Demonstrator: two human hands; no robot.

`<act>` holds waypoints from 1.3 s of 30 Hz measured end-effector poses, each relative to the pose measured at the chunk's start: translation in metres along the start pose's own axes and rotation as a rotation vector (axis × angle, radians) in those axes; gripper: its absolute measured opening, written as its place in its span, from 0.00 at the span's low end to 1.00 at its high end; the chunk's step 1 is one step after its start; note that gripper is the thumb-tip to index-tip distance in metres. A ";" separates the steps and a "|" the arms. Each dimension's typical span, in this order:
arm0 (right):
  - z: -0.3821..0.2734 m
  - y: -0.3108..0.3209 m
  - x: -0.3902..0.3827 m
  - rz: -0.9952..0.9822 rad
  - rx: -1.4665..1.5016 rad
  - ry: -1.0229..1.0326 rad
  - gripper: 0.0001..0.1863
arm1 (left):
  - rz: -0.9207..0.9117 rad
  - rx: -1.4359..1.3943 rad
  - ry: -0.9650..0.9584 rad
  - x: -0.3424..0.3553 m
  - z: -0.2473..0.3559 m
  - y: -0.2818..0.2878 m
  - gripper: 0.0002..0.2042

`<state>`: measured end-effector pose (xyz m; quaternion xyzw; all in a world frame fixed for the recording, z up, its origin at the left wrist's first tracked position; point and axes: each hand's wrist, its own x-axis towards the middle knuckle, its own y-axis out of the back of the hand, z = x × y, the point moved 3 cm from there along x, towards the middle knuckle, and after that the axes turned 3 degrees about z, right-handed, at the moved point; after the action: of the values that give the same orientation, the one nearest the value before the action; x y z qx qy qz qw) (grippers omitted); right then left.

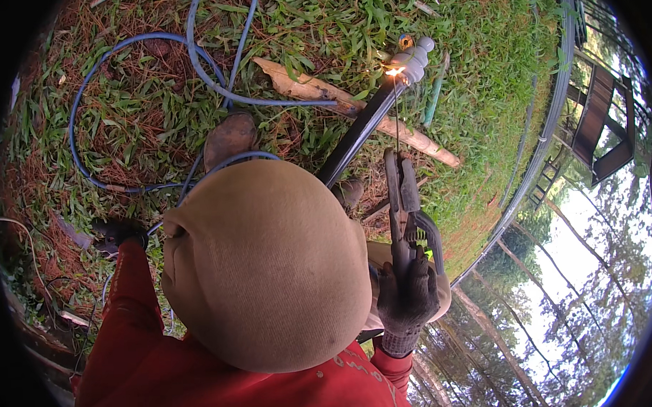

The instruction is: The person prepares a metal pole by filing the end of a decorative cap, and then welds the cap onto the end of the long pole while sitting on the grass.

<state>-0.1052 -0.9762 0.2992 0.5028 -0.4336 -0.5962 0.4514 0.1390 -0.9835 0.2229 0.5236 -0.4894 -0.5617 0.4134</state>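
My right hand (407, 294), in a dark knit-cuffed glove, is wrapped round a welding electrode holder (405, 201). A thin welding rod (397, 122) sticks out of its jaws, and a bright arc with sparks burns at the rod's tip. The arc touches the joint between a dark metal tube (363, 127) and a pale grey, rounded, stepped end piece (414, 59). On the far left, my left hand (120, 232), also in a dark glove, is low beside my leg near the grass. Its fingers are too dark to make out.
My bent knee (267, 263) in beige cloth fills the middle, with a brown boot (230, 139) beyond it. A blue hose (130, 42) loops over the grass. A wooden pole (311, 89) passes under the tube. A dark wooden structure (603, 118) and trees stand right.
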 end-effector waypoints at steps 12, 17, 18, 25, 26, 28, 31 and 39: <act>0.003 -0.002 -0.004 0.049 -0.050 0.076 0.36 | 0.392 0.032 0.125 -0.007 0.018 -0.046 0.44; 0.005 0.000 -0.010 0.044 -0.007 0.108 0.36 | 0.338 -0.268 0.458 -0.024 0.034 -0.048 0.45; 0.005 -0.001 -0.011 0.025 -0.054 0.131 0.36 | 0.274 -0.146 0.228 -0.014 0.014 -0.032 0.45; 0.006 -0.005 -0.010 -0.005 -0.064 0.101 0.36 | -0.058 -0.033 0.061 0.011 0.004 0.016 0.43; 0.006 -0.005 -0.010 0.012 -0.035 0.113 0.36 | -0.088 -0.034 0.069 0.013 0.008 0.018 0.43; 0.006 -0.004 -0.009 0.029 -0.006 0.124 0.36 | -0.088 -0.180 0.165 0.014 0.010 0.016 0.43; 0.000 -0.003 -0.003 0.013 -0.006 0.166 0.36 | -0.011 -0.164 0.114 0.010 0.005 0.005 0.44; -0.002 -0.001 -0.003 0.000 0.047 0.038 0.35 | 0.118 -0.297 0.111 0.018 -0.039 -0.028 0.43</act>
<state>-0.1029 -0.9736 0.2986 0.5245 -0.4389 -0.5761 0.4477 0.1776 -1.0005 0.1928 0.4574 -0.4075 -0.5728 0.5447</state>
